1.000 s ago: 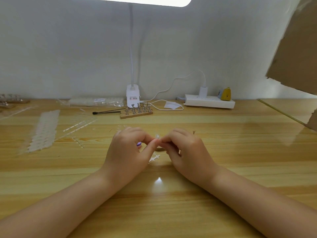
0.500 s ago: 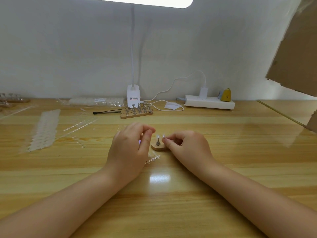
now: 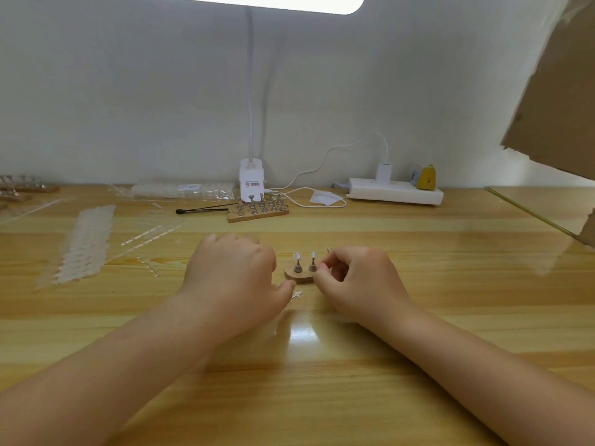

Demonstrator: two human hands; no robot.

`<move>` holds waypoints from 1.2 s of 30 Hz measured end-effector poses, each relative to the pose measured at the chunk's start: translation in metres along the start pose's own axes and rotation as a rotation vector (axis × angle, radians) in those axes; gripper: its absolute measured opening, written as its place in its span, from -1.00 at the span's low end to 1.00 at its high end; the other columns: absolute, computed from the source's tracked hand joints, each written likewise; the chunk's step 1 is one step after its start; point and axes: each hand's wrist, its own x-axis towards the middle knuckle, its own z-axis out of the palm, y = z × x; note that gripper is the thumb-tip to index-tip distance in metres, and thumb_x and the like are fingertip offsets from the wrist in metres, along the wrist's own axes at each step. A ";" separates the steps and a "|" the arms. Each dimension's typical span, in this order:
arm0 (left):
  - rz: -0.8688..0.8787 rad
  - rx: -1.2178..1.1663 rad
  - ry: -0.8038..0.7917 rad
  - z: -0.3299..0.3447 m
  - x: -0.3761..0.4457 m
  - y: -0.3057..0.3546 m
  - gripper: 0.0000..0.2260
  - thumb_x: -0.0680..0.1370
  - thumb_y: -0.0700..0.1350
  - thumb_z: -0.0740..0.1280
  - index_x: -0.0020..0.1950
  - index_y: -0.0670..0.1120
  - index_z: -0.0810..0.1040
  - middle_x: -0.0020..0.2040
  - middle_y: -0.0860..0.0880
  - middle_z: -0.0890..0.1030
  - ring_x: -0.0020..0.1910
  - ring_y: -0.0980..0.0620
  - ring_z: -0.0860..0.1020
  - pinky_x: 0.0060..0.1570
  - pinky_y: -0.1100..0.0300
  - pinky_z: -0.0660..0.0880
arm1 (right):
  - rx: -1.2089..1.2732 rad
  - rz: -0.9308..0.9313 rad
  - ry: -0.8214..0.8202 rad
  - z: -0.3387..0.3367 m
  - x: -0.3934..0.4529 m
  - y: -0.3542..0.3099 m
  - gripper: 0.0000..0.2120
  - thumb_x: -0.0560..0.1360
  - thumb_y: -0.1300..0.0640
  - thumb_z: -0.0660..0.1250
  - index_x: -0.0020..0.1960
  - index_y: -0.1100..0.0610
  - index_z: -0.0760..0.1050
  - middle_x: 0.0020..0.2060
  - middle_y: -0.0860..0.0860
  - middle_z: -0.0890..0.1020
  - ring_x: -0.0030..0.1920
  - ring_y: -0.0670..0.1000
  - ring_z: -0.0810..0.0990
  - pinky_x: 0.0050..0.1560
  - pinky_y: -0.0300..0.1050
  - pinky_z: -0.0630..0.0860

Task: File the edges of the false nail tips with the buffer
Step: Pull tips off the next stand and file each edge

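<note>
We have two nail tips (image 3: 304, 256) on pegs in the small stand (image 3: 299, 275) mid-worktop (image 3: 418, 317), our right hand (image 3: 357, 281) curled beside it, seemingly empty, our left hand (image 3: 235, 281) curled with contents hidden, no buffer visible, so filing looks barely begun.

Your left hand (image 3: 236, 278) hides its own curled fingers and anything in them; the lamp head (image 3: 257, 1) and cardboard (image 3: 560, 101) run off the frame
</note>
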 end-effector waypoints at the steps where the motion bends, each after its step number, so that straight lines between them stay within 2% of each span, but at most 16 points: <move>1: 0.016 0.028 -0.032 0.000 0.000 0.000 -0.57 0.46 0.35 0.11 -0.05 0.09 0.59 -0.13 0.15 0.54 -0.07 0.08 0.48 -0.07 0.14 0.28 | 0.007 -0.005 0.001 -0.001 -0.001 -0.001 -0.86 0.42 0.05 0.34 -0.26 0.07 0.61 -0.49 -0.13 0.51 -0.38 -0.11 0.50 -0.33 -0.18 0.42; 5: 0.097 0.077 -0.099 0.003 -0.005 0.005 -0.56 0.52 0.34 0.07 -0.03 0.12 0.63 -0.06 0.13 0.55 -0.02 0.06 0.47 -0.02 0.13 0.30 | 0.031 -0.026 -0.010 -0.004 -0.003 -0.003 -0.86 0.42 0.03 0.33 -0.28 0.03 0.58 -0.50 -0.15 0.47 -0.41 -0.13 0.46 -0.35 -0.19 0.39; 8: 0.137 0.066 -0.072 0.005 -0.004 0.007 -0.59 0.54 0.29 0.07 -0.04 0.11 0.62 -0.07 0.14 0.55 -0.04 0.07 0.46 -0.02 0.14 0.30 | 0.023 -0.056 -0.027 -0.003 -0.005 -0.005 -0.87 0.42 0.04 0.35 -0.27 0.04 0.59 -0.49 -0.14 0.48 -0.39 -0.12 0.46 -0.32 -0.14 0.43; 11: 0.137 -0.019 0.023 0.007 -0.006 0.007 -0.64 0.48 0.27 0.10 -0.01 0.13 0.59 -0.10 0.16 0.55 -0.08 0.09 0.45 -0.05 0.17 0.30 | 0.019 -0.095 -0.054 -0.003 -0.007 -0.007 -0.88 0.43 0.02 0.36 -0.24 0.02 0.60 -0.45 -0.09 0.53 -0.36 -0.09 0.50 -0.29 -0.09 0.47; 13: 0.166 -0.089 0.117 0.007 -0.007 0.005 -0.66 0.43 0.25 0.15 -0.05 0.11 0.60 -0.14 0.15 0.57 -0.11 0.07 0.49 -0.10 0.16 0.31 | 0.042 -0.094 -0.090 -0.002 -0.007 -0.008 -0.86 0.44 -0.03 0.36 -0.20 0.00 0.62 -0.45 -0.08 0.54 -0.38 -0.10 0.49 -0.30 -0.14 0.44; 17: 0.256 -0.196 0.348 0.011 -0.004 -0.003 -0.71 0.37 0.15 0.26 -0.16 -0.02 0.64 -0.22 0.07 0.60 -0.23 -0.02 0.57 -0.20 0.11 0.42 | 0.276 -0.060 -0.228 -0.004 -0.005 -0.009 -0.83 0.51 -0.02 0.37 -0.16 0.04 0.66 -0.50 -0.06 0.50 -0.45 -0.17 0.40 -0.35 -0.26 0.32; 19: 0.274 -0.230 0.432 0.014 -0.004 -0.005 -0.73 0.39 0.12 0.32 -0.10 -0.04 0.65 -0.18 0.04 0.62 -0.19 -0.04 0.58 -0.16 0.04 0.47 | 0.424 -0.033 -0.245 -0.006 -0.004 -0.011 -0.83 0.52 0.05 0.38 -0.17 0.09 0.66 -0.49 -0.06 0.51 -0.43 -0.18 0.39 -0.35 -0.31 0.30; 21: 0.264 -0.256 0.481 0.016 -0.003 -0.005 -0.68 0.39 0.12 0.34 -0.01 -0.07 0.65 -0.11 0.01 0.62 -0.13 -0.06 0.59 -0.12 0.01 0.48 | 0.507 0.008 -0.229 -0.006 -0.004 -0.012 -0.82 0.52 0.07 0.37 -0.17 0.13 0.66 -0.45 0.03 0.53 -0.40 -0.14 0.40 -0.33 -0.26 0.32; 25: 0.178 -0.318 0.450 0.017 -0.002 -0.007 -0.52 0.40 0.20 0.30 0.15 -0.11 0.61 0.01 -0.04 0.61 -0.03 -0.08 0.59 -0.03 -0.01 0.48 | 0.609 0.092 -0.192 -0.005 -0.003 -0.010 -0.82 0.54 0.11 0.34 -0.20 0.12 0.63 -0.57 -0.19 0.49 -0.49 -0.24 0.42 -0.39 -0.41 0.32; 28: 0.179 -0.373 0.439 0.019 -0.002 -0.008 -0.60 0.44 0.19 0.32 0.08 -0.07 0.65 -0.02 -0.02 0.62 -0.04 -0.08 0.59 -0.06 -0.02 0.49 | 0.623 0.085 -0.192 -0.005 -0.003 -0.011 -0.82 0.55 0.12 0.33 -0.21 0.10 0.62 -0.58 -0.21 0.49 -0.49 -0.26 0.44 -0.40 -0.45 0.32; 33: 0.184 -0.430 0.496 0.024 -0.002 -0.006 -0.73 0.36 0.02 0.54 -0.05 -0.08 0.63 -0.07 -0.01 0.62 -0.06 -0.07 0.60 -0.07 -0.01 0.48 | 0.625 0.115 -0.191 -0.005 -0.003 -0.011 -0.81 0.54 0.11 0.34 -0.18 0.15 0.65 -0.57 -0.19 0.48 -0.49 -0.24 0.41 -0.37 -0.38 0.33; 36: 0.206 -0.479 0.527 0.023 -0.003 -0.006 -0.81 0.33 -0.04 0.56 -0.22 -0.05 0.59 -0.13 0.03 0.61 -0.11 -0.04 0.59 -0.09 0.01 0.46 | 0.626 0.125 -0.205 -0.005 -0.004 -0.012 -0.81 0.54 0.10 0.33 -0.21 0.11 0.63 -0.57 -0.20 0.49 -0.49 -0.24 0.41 -0.36 -0.37 0.33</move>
